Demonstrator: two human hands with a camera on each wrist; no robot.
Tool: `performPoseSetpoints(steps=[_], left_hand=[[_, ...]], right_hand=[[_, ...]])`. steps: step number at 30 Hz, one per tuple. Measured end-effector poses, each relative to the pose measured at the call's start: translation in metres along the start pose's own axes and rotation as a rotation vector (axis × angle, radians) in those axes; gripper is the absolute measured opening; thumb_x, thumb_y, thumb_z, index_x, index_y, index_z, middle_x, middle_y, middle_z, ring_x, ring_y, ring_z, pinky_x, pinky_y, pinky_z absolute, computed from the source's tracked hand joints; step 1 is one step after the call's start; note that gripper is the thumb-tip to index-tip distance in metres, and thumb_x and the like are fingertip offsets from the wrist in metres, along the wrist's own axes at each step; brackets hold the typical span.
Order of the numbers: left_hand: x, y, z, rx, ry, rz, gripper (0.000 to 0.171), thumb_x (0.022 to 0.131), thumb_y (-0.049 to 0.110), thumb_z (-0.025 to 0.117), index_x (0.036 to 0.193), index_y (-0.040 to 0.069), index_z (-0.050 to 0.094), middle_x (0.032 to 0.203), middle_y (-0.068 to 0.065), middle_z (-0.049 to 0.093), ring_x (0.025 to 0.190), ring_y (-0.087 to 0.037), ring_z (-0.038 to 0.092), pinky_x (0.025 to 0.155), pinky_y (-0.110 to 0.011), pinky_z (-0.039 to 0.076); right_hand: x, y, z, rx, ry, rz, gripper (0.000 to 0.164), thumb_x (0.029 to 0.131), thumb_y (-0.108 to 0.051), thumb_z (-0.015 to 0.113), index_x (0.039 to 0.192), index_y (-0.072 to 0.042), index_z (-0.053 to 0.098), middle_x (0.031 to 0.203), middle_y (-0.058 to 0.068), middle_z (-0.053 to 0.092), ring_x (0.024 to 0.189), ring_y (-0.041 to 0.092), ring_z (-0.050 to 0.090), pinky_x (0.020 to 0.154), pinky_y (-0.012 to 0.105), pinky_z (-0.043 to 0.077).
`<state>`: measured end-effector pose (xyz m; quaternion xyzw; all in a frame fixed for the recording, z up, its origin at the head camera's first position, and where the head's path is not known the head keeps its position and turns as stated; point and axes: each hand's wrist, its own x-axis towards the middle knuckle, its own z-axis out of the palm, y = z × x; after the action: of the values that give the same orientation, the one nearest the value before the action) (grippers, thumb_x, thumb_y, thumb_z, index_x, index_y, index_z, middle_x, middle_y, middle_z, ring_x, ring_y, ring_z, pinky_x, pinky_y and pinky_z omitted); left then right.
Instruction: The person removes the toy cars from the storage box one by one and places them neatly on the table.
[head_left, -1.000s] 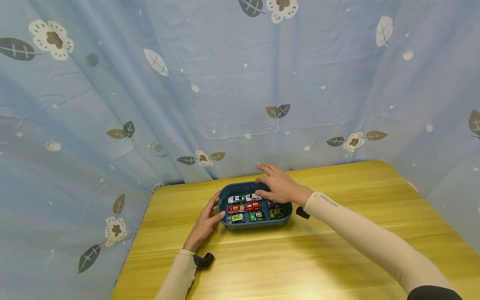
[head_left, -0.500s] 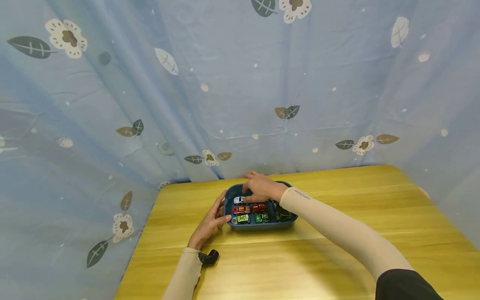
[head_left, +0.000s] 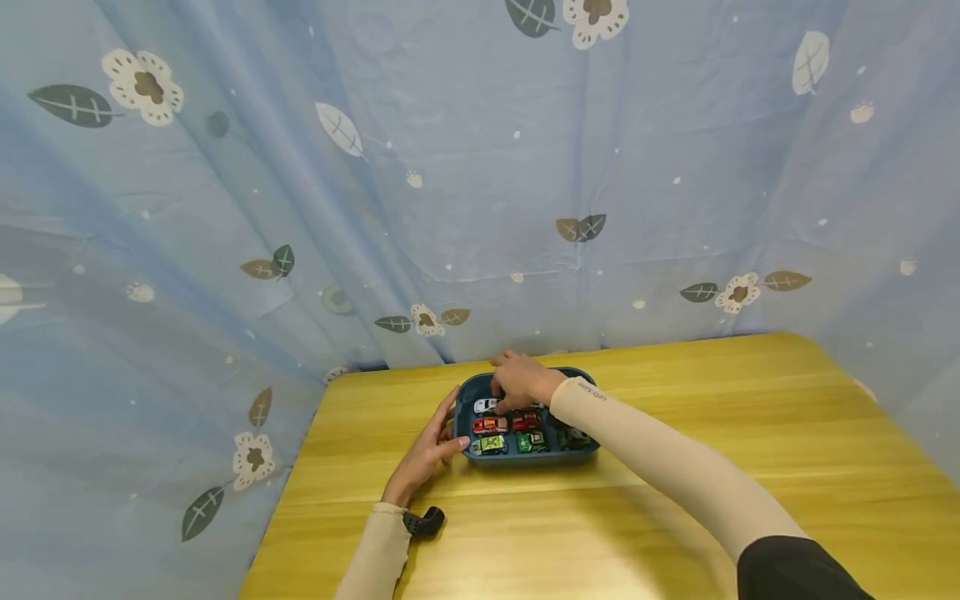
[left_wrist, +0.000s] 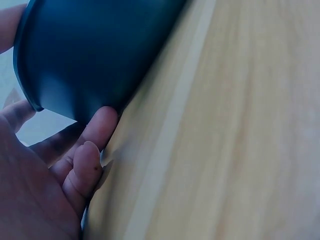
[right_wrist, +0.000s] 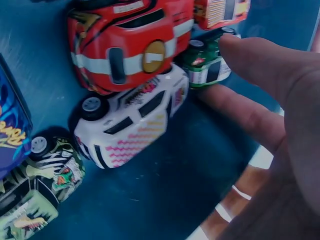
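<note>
A dark blue tray point(head_left: 540, 460) holds several toy cars in rows. My left hand point(head_left: 423, 458) grips its left end, thumb at the rim and fingers against the outer wall point(left_wrist: 90, 55). Over the back row, my right hand point(head_left: 525, 382) reaches in. In the right wrist view its thumb and one finger pinch a green-and-white toy car point(right_wrist: 210, 65), whose white roof point(head_left: 485, 406) shows in the head view. Beside that car lies a white car with pink marks point(right_wrist: 135, 120), mostly covered by the hand in the head view.
Also in the tray are an orange-red car point(head_left: 490, 426), a red car point(head_left: 527, 420), a lime car point(head_left: 489, 445), a green car point(head_left: 532, 442) and a camouflage car point(head_left: 574, 439). The tray rests on a yellow wooden table point(head_left: 600, 533) before a blue curtain point(head_left: 480, 167).
My right hand has moved left across the tray to the green-and-white car and pinches it. The left hand keeps its grip on the tray. The head view has shifted slightly.
</note>
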<state>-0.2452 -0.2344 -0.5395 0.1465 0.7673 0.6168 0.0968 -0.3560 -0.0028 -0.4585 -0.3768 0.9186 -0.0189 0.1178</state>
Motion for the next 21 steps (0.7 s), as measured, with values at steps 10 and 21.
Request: performPoseSetpoints(steps=[10,21], left_hand=[[0.001,-0.002,0.001,0.016,0.021,-0.003,0.085,0.104,0.009,0.060,0.172,0.033,0.015,0.168,-0.022,0.035,0.088,-0.020,0.053,0.061,-0.028,0.042],[-0.001,-0.001,0.001,0.062,0.021,0.012,0.084,0.104,0.012,0.061,0.173,0.029,0.015,0.164,-0.022,0.041,0.088,-0.019,0.057,0.060,-0.028,0.045]], right_hand=[[0.007,0.003,0.010,0.004,0.037,-0.015,0.028,0.093,-0.045,0.082,0.109,-0.022,0.081,0.165,0.013,0.046,0.153,0.035,0.038,0.120,0.056,0.039],[0.001,0.005,0.005,-0.036,0.061,-0.073,0.022,0.098,-0.043,0.078,0.102,-0.021,0.081,0.170,0.010,0.038,0.157,0.032,0.033,0.121,0.054,0.039]])
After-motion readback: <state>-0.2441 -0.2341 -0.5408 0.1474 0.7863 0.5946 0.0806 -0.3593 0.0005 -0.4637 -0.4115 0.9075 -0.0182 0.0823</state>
